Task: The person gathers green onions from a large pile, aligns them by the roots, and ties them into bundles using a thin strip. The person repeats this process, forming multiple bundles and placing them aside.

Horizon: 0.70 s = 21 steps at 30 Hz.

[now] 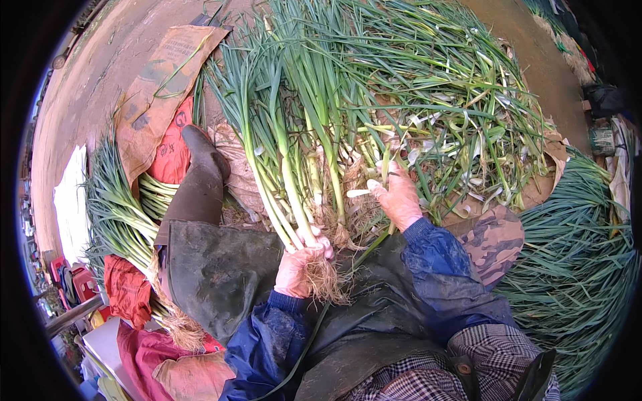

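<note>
Several green onions (291, 190) stand in my left hand (303, 265), gripped at their white lower ends, with the roots (323, 280) hanging below my fingers and the leaves pointing away from me. My right hand (398, 198), up and to the right of it, has a pale peeled leaf strip (385, 163) between thumb and fingers; a short white piece sticks out beside the thumb. Both hands look gloved in pale pinkish material. More green onions with roots (342, 235) lie between the hands.
Loose leaves and peelings (481, 135) cover the ground at the right. A dense green onion pile (567, 260) lies beside me at right, a tied bundle (120, 210) at left. My rubber boot (200, 165) rests near brown sacking (165, 75) and red bags (173, 150).
</note>
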### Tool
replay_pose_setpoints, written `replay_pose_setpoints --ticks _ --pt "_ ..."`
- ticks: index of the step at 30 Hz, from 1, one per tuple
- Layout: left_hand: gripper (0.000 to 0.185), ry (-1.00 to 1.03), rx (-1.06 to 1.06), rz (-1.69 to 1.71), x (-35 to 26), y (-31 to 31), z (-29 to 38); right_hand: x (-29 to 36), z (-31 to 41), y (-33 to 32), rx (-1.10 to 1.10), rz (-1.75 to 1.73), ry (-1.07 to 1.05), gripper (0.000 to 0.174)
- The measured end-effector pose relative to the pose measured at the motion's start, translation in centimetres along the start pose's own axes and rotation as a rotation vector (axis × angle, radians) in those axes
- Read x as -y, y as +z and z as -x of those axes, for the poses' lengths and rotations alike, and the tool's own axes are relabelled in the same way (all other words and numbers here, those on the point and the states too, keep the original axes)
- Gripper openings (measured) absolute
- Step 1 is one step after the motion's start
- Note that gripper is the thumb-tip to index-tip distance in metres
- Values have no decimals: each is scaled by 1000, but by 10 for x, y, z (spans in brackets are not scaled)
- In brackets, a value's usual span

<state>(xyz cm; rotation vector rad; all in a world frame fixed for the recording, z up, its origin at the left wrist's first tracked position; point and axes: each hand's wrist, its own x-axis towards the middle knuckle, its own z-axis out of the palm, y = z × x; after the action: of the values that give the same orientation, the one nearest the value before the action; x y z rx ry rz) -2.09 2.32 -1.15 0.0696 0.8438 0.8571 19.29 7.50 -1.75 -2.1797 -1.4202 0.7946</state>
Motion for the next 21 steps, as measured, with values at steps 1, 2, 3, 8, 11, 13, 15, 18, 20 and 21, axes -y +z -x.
replay_pose_setpoints --ticks 1,2,3,8,11,13,15,18,20,21 --pt "29 16 -96 -169 0 -6 0 -12 -15 18 383 180 151 48" --pt "28 -34 -239 -236 4 -11 -2 -17 -23 45 528 280 145 52" --pt "27 4 -288 -323 8 -14 -5 -20 -30 70 662 298 187 51" --pt "32 62 -404 -272 15 -21 -9 -25 -28 115 543 -232 397 32" --pt "33 -73 -302 -198 20 -13 -13 -21 -15 87 598 -649 207 36" --pt "35 -128 -95 -3 26 -4 -12 -10 -14 70 642 -381 -8 37" --pt "28 -125 -241 -37 28 3 -12 5 -22 61 162 17 -321 37" --pt "16 -80 -263 -9 29 10 -8 23 -66 63 -93 -205 -545 55" --pt "16 -56 -235 17 28 15 -4 27 -91 69 12 -234 -456 60" --pt "18 -42 -290 -21 28 17 -3 25 -97 71 239 -175 -252 63"
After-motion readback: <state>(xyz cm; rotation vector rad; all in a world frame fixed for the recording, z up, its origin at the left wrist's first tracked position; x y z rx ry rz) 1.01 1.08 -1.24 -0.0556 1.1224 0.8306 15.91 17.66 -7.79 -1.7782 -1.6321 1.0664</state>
